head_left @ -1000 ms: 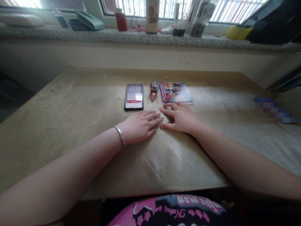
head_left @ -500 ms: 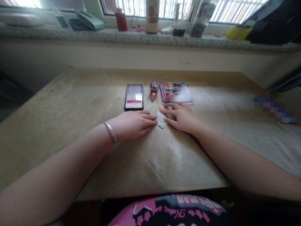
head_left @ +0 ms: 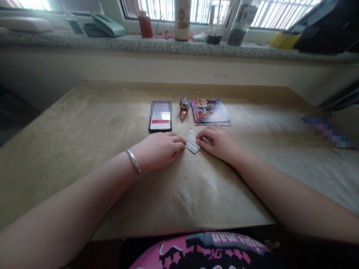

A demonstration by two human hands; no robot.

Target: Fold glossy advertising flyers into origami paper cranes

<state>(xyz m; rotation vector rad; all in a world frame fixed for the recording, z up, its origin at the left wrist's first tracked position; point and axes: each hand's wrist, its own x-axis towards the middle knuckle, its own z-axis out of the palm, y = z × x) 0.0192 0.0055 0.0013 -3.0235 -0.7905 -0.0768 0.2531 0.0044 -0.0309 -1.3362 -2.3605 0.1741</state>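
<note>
A small folded piece of paper, white with printed lines and shaped like a kite, lies on the table between my hands. My left hand, with a silver bangle at the wrist, has its fingertips closed together at the paper's left edge. On the opposite side my right hand pinches the right edge between thumb and forefinger, its other fingers curled. Just beyond the paper stands a small folded paper figure in red and blue print.
A phone with a lit screen lies beyond my left hand. Beyond my right hand is a stack of printed leaflets. Bottles and a red container line the granite windowsill. A blue strip-like item lies at the table's right side.
My fingers have drawn in from lying flatter on the paper to pinching its edges. More of the paper shows now. The phone, figure and leaflets stay put.
</note>
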